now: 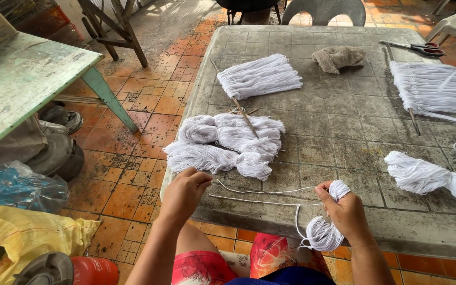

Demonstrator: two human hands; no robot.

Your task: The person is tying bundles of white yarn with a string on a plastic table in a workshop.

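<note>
White yarn bundle (327,221) gripped in right hand (347,211) at table edge (291,232); left hand (183,192) fingers pinch its strand (259,191).

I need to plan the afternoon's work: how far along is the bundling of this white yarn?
Done, it seems: a pile of tied white bundles on the table, and one more tied bundle to the right. In hand: the right hand holds a small bundle, while the left hand pinches a single strand. Left: two flat sheaves lying on sticks look untied.
</note>
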